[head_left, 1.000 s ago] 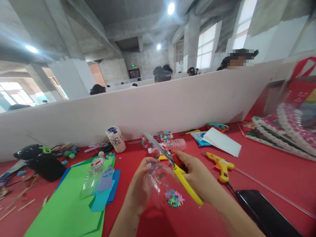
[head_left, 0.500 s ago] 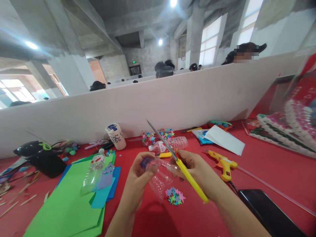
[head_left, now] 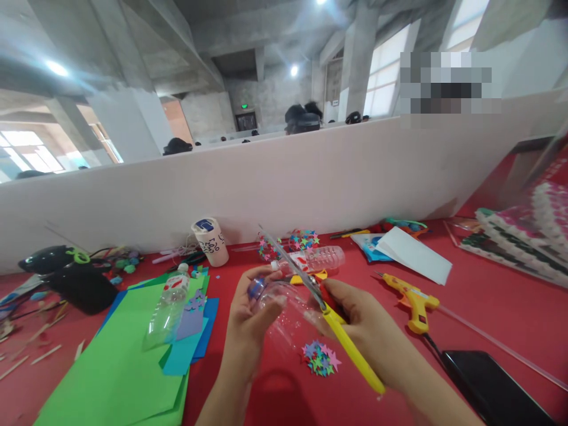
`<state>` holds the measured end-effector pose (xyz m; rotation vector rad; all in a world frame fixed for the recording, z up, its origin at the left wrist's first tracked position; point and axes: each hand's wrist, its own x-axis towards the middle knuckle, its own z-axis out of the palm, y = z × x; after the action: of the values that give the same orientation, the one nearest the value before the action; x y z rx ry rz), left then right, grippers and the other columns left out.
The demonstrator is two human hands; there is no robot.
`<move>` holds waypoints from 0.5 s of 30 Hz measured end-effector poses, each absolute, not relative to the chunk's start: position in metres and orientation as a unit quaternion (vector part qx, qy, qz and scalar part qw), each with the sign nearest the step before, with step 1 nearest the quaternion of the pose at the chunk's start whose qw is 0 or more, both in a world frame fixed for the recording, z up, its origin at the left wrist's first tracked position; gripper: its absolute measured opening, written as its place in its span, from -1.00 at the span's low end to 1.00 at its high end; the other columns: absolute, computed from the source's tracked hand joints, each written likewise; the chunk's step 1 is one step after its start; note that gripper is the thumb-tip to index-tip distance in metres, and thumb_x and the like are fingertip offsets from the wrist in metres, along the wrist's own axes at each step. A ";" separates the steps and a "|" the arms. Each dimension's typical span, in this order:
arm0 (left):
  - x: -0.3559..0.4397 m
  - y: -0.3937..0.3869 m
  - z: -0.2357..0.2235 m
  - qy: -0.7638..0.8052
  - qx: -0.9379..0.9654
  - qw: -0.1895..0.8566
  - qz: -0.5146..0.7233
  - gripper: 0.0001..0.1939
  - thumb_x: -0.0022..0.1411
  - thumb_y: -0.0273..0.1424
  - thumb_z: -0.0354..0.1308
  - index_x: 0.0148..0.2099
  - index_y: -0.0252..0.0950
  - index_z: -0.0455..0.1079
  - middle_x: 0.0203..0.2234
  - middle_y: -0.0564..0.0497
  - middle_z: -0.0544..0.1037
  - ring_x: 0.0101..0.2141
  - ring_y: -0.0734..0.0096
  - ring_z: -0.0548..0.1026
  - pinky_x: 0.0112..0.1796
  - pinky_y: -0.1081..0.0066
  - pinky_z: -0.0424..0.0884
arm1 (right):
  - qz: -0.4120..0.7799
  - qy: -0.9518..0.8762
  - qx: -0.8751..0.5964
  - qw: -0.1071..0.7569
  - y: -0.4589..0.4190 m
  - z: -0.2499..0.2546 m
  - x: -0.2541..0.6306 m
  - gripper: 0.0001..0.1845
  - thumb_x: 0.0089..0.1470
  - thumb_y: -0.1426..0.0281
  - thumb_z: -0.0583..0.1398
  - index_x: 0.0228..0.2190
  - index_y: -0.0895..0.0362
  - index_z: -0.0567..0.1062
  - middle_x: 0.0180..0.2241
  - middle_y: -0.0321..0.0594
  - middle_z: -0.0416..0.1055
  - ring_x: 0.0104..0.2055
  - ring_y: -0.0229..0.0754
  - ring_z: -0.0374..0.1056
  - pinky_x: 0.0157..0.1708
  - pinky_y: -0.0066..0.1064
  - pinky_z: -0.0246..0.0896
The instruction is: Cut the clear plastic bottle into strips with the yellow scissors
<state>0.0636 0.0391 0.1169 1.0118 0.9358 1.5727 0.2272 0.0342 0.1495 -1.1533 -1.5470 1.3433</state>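
With our left fingers [head_left: 262,313] around the light, bendy clear plastic bottle [head_left: 284,319] above the red surface [head_left: 266,402], best held by its stiff neck, our right fingers [head_left: 339,296] grip long yellow-handled scissors [head_left: 350,349].

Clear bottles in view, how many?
3: blue-capped bottle in the left hand, red-labelled bottle on the green paper, and white-capped bottle lying near the partition, partly behind the scissors. Clutter may hide others.
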 end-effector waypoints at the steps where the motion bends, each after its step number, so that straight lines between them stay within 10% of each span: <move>1: 0.062 0.039 0.116 0.380 0.421 0.508 0.648 -0.57 -0.01 -0.42 0.34 -0.06 -0.17 0.35 -0.16 0.01 0.54 -0.11 0.32 0.52 -0.08 0.38 0.36 | 0.524 -0.609 -0.455 0.384 0.034 0.149 0.227 -0.83 -0.15 0.32 0.16 -0.49 0.11 0.26 -0.54 -0.43 0.10 -0.49 -0.30 -0.04 -0.51 -0.45 -0.09; 15: 0.026 0.042 0.137 0.317 0.416 0.496 0.693 -0.67 -0.01 -0.44 0.32 -0.17 -0.17 0.36 -0.31 0.08 0.51 -0.24 0.36 0.55 -0.19 0.39 0.43 | 0.572 -0.685 -0.350 0.286 0.016 0.154 0.245 -0.54 0.04 -0.04 0.21 -0.41 0.10 0.30 -0.48 -0.36 0.19 -0.47 -0.26 0.08 -0.47 -0.43 0.06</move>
<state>0.0259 0.0417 0.1373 1.0089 0.7669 1.6791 0.2448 0.0159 0.1536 -0.9346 -1.8303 1.5281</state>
